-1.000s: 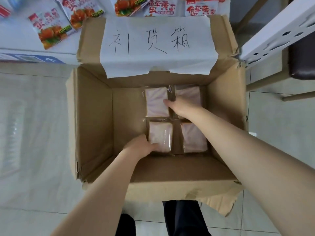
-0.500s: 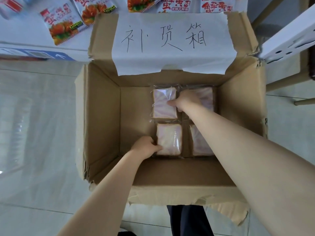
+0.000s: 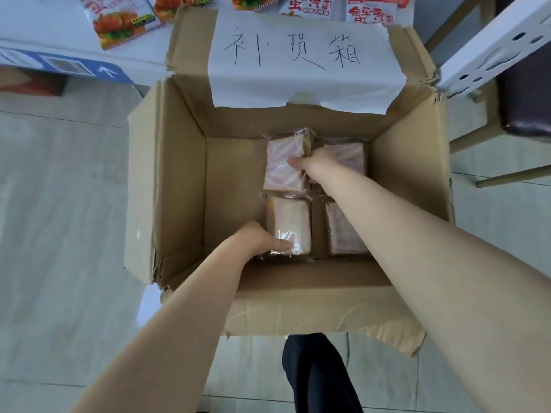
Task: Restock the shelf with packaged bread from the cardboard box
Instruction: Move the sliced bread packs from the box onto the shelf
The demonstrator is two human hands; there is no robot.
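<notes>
Brown cardboard box (image 3: 167,189): inside it, my left hand (image 3: 258,240) pinches the near-left clear-wrapped, pink-and-white bread pack (image 3: 293,223) at its near edge. My right hand (image 3: 313,164) curls its fingers round the tilted far-left pack (image 3: 281,169).

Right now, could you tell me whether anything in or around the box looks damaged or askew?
The near flap of the cardboard box is torn at its right end. The far-left bread pack sits tilted, gripped by the right hand.

Head camera looks steeply down into the cardboard box (image 3: 179,204).
</notes>
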